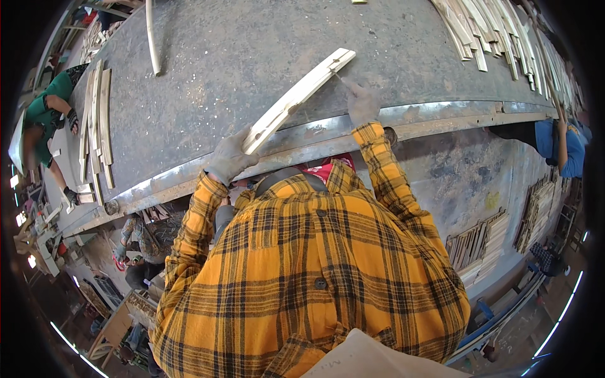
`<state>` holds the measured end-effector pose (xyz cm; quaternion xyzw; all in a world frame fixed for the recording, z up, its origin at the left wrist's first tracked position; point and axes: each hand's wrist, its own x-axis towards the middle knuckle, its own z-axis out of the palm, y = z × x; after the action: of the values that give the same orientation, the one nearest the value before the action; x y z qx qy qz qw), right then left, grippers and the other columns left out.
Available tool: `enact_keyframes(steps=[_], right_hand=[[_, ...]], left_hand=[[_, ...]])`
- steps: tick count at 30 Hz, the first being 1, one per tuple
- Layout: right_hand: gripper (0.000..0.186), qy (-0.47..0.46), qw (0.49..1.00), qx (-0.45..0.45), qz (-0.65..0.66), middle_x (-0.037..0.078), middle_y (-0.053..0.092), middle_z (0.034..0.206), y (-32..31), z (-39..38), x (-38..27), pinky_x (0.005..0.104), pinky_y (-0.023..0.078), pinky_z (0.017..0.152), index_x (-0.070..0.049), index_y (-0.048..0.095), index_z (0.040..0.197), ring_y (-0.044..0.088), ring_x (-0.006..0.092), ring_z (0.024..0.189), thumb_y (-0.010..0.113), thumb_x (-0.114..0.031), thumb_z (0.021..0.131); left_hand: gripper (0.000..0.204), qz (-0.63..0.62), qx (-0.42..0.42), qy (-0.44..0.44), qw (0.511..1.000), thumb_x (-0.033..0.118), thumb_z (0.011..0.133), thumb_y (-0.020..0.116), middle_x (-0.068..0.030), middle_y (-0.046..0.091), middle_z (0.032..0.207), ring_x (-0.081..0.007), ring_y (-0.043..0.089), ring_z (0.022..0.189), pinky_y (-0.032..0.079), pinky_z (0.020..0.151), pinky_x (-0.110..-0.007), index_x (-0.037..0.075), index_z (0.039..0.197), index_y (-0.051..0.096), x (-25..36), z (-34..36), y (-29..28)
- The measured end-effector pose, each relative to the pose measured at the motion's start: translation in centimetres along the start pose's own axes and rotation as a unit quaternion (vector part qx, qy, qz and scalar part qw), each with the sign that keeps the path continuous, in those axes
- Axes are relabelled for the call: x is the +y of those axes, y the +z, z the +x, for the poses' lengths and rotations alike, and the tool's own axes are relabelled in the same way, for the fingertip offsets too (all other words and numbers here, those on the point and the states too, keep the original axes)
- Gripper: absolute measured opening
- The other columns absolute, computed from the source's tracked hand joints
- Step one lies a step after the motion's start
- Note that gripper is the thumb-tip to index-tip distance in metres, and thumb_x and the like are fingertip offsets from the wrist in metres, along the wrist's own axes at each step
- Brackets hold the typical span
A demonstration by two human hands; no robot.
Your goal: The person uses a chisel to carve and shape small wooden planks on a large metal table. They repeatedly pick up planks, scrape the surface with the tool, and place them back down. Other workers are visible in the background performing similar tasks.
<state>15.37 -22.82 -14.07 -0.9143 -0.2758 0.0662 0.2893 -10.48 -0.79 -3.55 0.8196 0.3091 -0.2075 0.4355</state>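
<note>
A pale wooden slat [295, 101] with several dark knots slants over the table's near edge. My left hand [229, 157], in a grey glove, is closed round its lower end. Its upper right end points away from me above the table. My right hand [362, 103], also gloved, is closed on a thin pointed hand tool [339, 76]. The tool's tip meets the slat's right side near the far end. Most of the tool is hidden in my fist, so its exact kind does not show.
The dark worktable [214, 69] has a metal-faced near edge [441, 112]. Many wooden strips [491, 31] lie at the far right, a smaller bundle [96, 120] at the left, and a single strip [152, 38] farther back. People in green [53, 104] and blue [570, 148] stand at either side.
</note>
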Motion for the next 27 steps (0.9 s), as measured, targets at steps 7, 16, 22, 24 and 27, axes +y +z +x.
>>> enact_keyframes(steps=[7,16,22,24,27], right_hand=[[0.022,0.198,0.888,-0.041,0.412,0.004,0.069,0.085,-5.0,0.3,-4.5,0.0174,0.046,0.057,-0.001,0.070,0.109,0.058,0.0053,0.066,0.065,-0.001,0.087],[0.025,0.222,0.867,-0.111,0.432,0.005,0.069,0.083,-3.4,-1.8,-5.6,0.0180,0.043,0.052,-0.001,0.069,0.111,0.059,0.0067,0.062,0.065,-0.003,0.087],[0.028,0.220,0.837,-0.153,0.478,0.005,0.068,0.084,-3.1,-2.7,-7.8,0.0170,0.042,0.053,-0.002,0.068,0.115,0.059,0.0063,0.064,0.065,-0.004,0.088],[0.027,0.215,0.836,-0.164,0.476,0.005,0.068,0.085,-3.0,-2.9,-8.0,0.0169,0.042,0.053,-0.002,0.068,0.115,0.059,0.0063,0.065,0.065,-0.004,0.088],[0.027,0.216,0.836,-0.168,0.475,0.005,0.068,0.085,-3.1,-3.2,-8.4,0.0169,0.042,0.053,-0.001,0.067,0.115,0.059,0.0065,0.065,0.065,-0.005,0.088]], left_hand=[[0.090,-0.057,0.058,0.065,0.995,0.035,0.065,0.075,-0.0282,0.062,0.112,-0.0380,0.062,0.103,0.048,0.088,-0.043,-0.003,0.138,0.040,3.6,3.4,1.1],[0.094,-0.143,0.020,0.013,0.989,0.023,0.064,0.080,-0.0280,0.060,0.117,-0.0369,0.060,0.108,0.049,0.093,-0.038,-0.004,0.142,0.035,1.0,4.0,2.2],[0.071,-0.617,-0.073,-0.038,0.783,0.009,0.081,0.068,-0.0200,0.055,0.127,-0.0246,0.056,0.117,0.045,0.100,-0.033,-0.010,0.141,0.034,-2.7,2.7,2.0],[0.063,-0.606,-0.073,-0.041,0.791,0.005,0.086,0.062,-0.0196,0.052,0.131,-0.0232,0.054,0.119,0.044,0.103,-0.032,-0.008,0.141,0.035,-2.6,2.1,1.9],[0.056,-0.593,-0.075,-0.017,0.801,0.001,0.089,0.058,-0.0189,0.052,0.130,-0.0217,0.056,0.115,0.047,0.101,-0.032,-0.008,0.140,0.037,-3.0,2.2,2.3]])
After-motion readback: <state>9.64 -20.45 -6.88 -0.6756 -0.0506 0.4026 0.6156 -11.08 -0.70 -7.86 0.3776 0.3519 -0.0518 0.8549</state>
